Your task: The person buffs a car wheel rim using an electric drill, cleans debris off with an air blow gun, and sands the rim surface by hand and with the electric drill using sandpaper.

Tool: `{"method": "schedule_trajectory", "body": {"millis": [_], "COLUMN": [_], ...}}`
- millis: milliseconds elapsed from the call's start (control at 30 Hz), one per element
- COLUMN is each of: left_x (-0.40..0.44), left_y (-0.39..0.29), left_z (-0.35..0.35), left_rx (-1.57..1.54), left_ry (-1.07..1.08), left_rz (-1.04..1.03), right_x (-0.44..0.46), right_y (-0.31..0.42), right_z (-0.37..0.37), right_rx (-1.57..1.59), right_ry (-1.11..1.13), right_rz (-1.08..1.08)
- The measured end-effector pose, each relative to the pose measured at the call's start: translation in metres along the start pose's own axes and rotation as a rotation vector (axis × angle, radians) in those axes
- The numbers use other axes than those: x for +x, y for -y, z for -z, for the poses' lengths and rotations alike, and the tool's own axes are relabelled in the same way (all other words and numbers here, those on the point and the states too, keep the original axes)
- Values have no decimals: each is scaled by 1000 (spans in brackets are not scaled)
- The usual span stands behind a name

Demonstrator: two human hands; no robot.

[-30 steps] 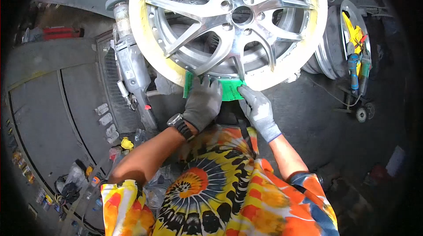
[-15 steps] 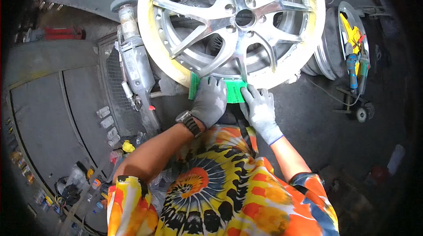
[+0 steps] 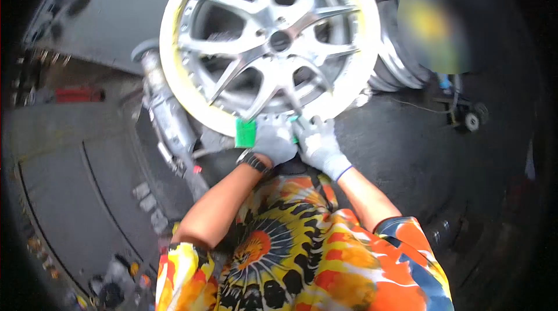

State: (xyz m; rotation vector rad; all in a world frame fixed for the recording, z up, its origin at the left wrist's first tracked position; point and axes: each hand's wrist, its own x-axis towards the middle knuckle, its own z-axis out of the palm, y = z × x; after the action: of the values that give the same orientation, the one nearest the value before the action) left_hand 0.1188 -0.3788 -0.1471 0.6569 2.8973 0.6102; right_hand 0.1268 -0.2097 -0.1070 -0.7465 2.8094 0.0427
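Note:
A large silver wheel rim with a pale yellow-white outer edge stands in front of me. At its lower edge is a green sheet of sandpaper, mostly covered by my hands. My left hand, in a grey glove with a watch at the wrist, is closed over the sheet and presses it to the rim. Close beside it, my gloved right hand is closed at the sheet's right end, fingertips at the rim edge. The fingers' undersides are hidden, and the view is slightly blurred.
A long grey pneumatic-looking tool stands left of the rim. More wheel rims lean at the right, partly behind a blurred patch. A small wheeled stand and a cable are on the dark floor. Small litter lies at lower left.
The right hand has moved in against the left hand, covering most of the sheet's right part. The camera view has shifted, so the rim appears further left.

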Motion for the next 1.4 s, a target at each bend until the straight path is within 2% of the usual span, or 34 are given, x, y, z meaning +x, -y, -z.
{"method": "schedule_trajectory", "body": {"millis": [33, 67, 167, 233, 333, 367, 533, 667, 733, 800, 867, 900, 933, 967, 1000, 1033, 1067, 1133, 1167, 1233, 1333, 1400], "left_x": [3, 10, 25, 36, 34, 38, 36, 33, 32, 35, 27, 17, 4, -8, -22, -35, -44, -77, -79, -79, -73, -75], "left_y": [-1, -5, -20, -30, -29, -28, -29, -39, -45, -48, -55, -45, -37, -41, -27, -16, 1, 52, 52, 47, 39, 50], "left_z": [-2, 14, 27, 35, 25, 31, 27, 28, 27, 41, 71, 72, 72, 94, 98, 110, 102, 65, 61, 52, 32, 14], "left_rx": [-3, -42, 2, 29, 42, 4, 66, 160, 163, 54, -169, -377, -366, -569, -403, -62, -172, -246, -238, -1399, -1269, -1309], "left_ry": [40, 226, 283, 535, 463, 523, 486, 488, 487, 534, 190, -257, -577, -757, -1046, -1112, -1227, -1043, -1048, -846, -804, -810], "left_rz": [31, 73, 36, 157, 136, 140, 102, 112, 160, 203, 241, 171, 284, 558, 670, 776, 921, 1007, 1019, 979, 951, 985], "right_x": [-9, -16, -50, -75, -108, -115, -122, -97, -77, -55, -39, -29, -20, -12, 3, 23, 41, 88, 106, 133, 152, 153], "right_y": [-3, -6, -11, -12, -16, -18, -41, -72, -95, -123, -144, -157, -172, -186, -201, -219, -238, -277, -281, -282, -278, -271], "right_z": [9, 22, 51, 69, 63, 71, 55, 64, 72, 68, 92, 98, 101, 105, 106, 103, 97, 73, 79, 91, 106, 101], "right_rx": [11, 80, 159, 284, 382, 414, 435, 454, 500, 538, 676, 748, 819, 832, 843, 885, 925, 685, 731, 804, 815, 771], "right_ry": [-91, -8, -113, -46, -181, -129, -142, -309, -455, -528, -475, -463, -439, -484, -532, -555, -577, -746, -692, -615, -543, -560], "right_rz": [37, 17, -93, -219, -314, -362, -399, -290, -167, -52, -27, -76, -131, -154, -178, -211, -257, -165, -162, -182, -185, -251]}}
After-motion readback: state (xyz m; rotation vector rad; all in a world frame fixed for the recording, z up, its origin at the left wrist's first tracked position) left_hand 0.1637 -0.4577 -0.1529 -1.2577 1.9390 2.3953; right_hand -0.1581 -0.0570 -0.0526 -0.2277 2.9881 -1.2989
